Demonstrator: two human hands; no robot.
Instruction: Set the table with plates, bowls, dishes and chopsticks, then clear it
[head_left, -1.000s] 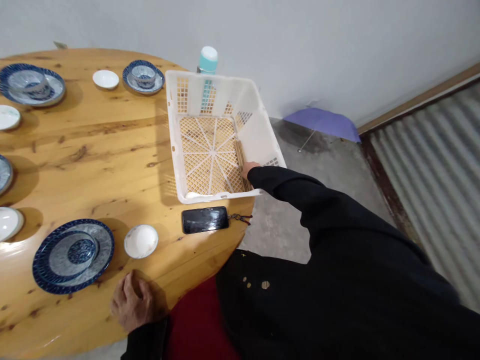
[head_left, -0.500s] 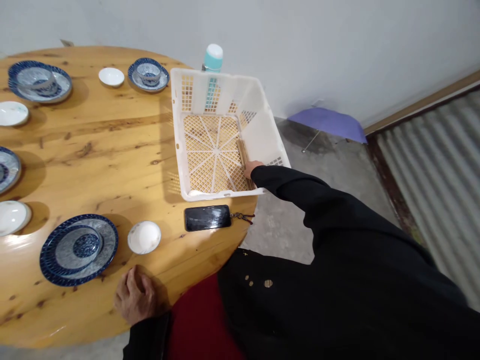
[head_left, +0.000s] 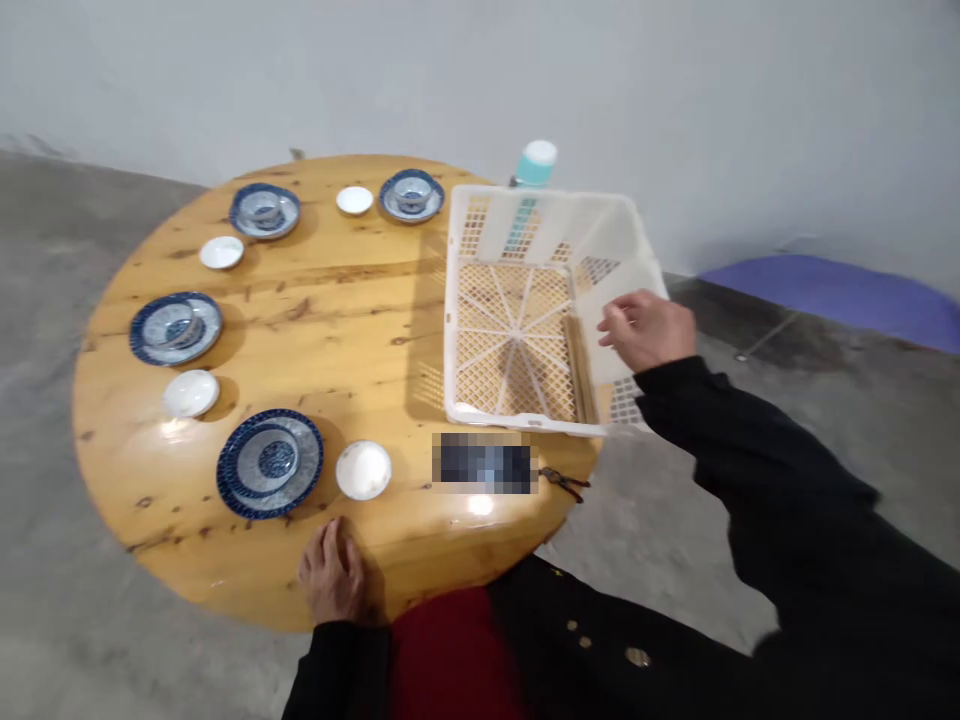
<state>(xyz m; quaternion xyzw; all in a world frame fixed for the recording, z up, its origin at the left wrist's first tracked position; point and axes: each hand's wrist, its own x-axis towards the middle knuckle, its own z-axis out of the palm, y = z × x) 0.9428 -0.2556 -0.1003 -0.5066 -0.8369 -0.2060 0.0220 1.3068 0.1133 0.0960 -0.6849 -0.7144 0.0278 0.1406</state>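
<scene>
My right hand [head_left: 649, 330] is above the right side of a white plastic basket [head_left: 448, 330], its fingers curled together in a pinch; whatever they hold, if anything, I cannot make out. Below it, a bundle of wooden chopsticks [head_left: 577, 370] lies along the basket's right inner wall. My left hand [head_left: 332, 572] rests palm down at the table's near edge, fingers loosely bent and holding nothing. Close to it are a blue-patterned plate [head_left: 309, 470] with a bowl [head_left: 274, 460] on it and a small white dish [head_left: 364, 470].
More blue plates with bowls, such as a plate [head_left: 212, 310], and several white dishes [head_left: 355, 201] ring the round wooden table [head_left: 322, 350]. A blurred-out phone [head_left: 485, 463] lies before the basket. Behind it stands a turquoise bottle [head_left: 535, 168]. A purple umbrella [head_left: 832, 290] sits on the floor.
My right hand has risen off the chopsticks, up and out of the basket toward the right. The view has shifted, showing more of the table. My left hand stays on the table.
</scene>
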